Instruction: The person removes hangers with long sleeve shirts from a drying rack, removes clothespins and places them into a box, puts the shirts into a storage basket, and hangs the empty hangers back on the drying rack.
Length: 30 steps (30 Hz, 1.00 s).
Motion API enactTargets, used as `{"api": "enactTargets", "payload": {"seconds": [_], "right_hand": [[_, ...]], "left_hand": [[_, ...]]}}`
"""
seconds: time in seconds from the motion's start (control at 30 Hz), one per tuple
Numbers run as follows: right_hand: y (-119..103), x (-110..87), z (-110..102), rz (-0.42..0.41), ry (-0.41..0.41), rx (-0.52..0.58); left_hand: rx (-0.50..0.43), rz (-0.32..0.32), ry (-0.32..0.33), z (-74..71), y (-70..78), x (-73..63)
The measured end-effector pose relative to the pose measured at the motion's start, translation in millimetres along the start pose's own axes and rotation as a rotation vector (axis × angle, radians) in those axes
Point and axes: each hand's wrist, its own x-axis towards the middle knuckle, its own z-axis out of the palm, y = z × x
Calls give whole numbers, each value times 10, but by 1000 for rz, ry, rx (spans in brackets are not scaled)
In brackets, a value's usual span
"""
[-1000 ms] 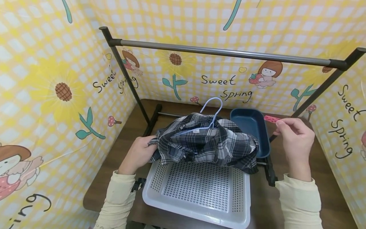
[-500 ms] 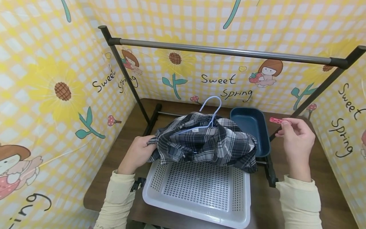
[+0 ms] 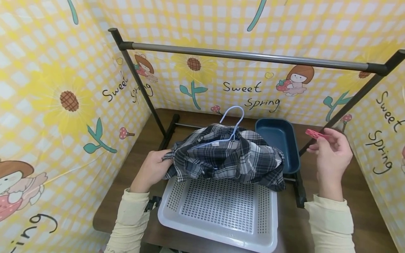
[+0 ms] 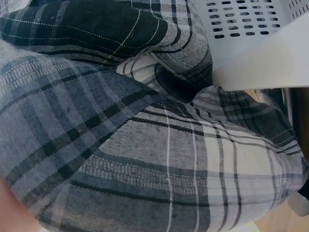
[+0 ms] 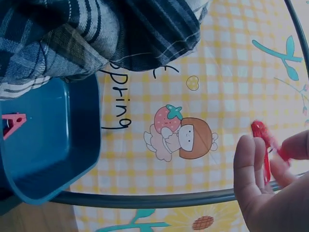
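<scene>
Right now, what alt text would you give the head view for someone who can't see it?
A person's left hand grips a plaid shirt on a pale blue hanger; the right hand holds a reddish-pink clothespin. Nearer the camera sits a white perforated basket, with a dark blue tray partly behind the shirt and a clothes rack bar crossing above.
</scene>
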Motion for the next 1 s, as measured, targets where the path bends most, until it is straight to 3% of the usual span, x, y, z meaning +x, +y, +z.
{"api": "enactTargets", "payload": {"seconds": [0.17,0.53,0.63,0.77,0.87,1.0], "right_hand": [[47,12,-34,108,16,32],[213,17,-49,192,-134,-58],[265,33,-37,199,-159,-174],[352,79,-58,176,-221,-474],[430,115,-104,169,-288,-670],[552,144,-143,189,-385,-804]], "left_hand": [[-13,-15,-1,2,3,6],[-38,-38,3,18,-2,-14],[-44,-36,7,20,-20,-16],[-67,-20,36,8,-43,-35],[-85,26,83,-15,-60,-56],[-98,116,179,-67,-104,-71]]}}
